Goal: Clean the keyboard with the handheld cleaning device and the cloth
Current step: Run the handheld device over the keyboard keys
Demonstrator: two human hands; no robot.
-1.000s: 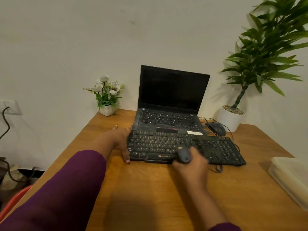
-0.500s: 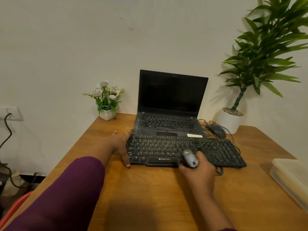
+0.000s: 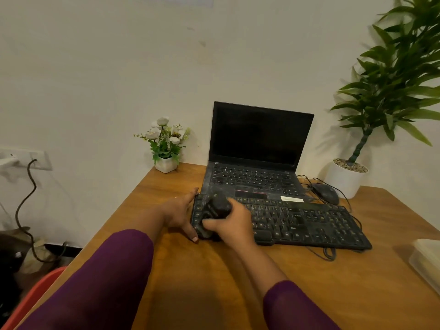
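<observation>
A home-office corner: an open black laptop [image 3: 257,158] and wired black mouse [image 3: 326,192] on a wooden table [image 3: 214,282] against a plain white wall, flanked by a white-potted leafy plant [image 3: 381,96] and small white flower pot [image 3: 166,144].

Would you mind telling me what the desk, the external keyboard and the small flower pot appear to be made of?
Desk: wood or wood-look laminate, satin finish; warm brown grain streaks with soft glare.
Keyboard: black matte plastic, judging by the moulded keys, with pale dusty smudges.
Flower pot: glossy white, probably ceramic or plastic; too small to tell which. Its flowers look artificial, though that is uncertain.
</observation>
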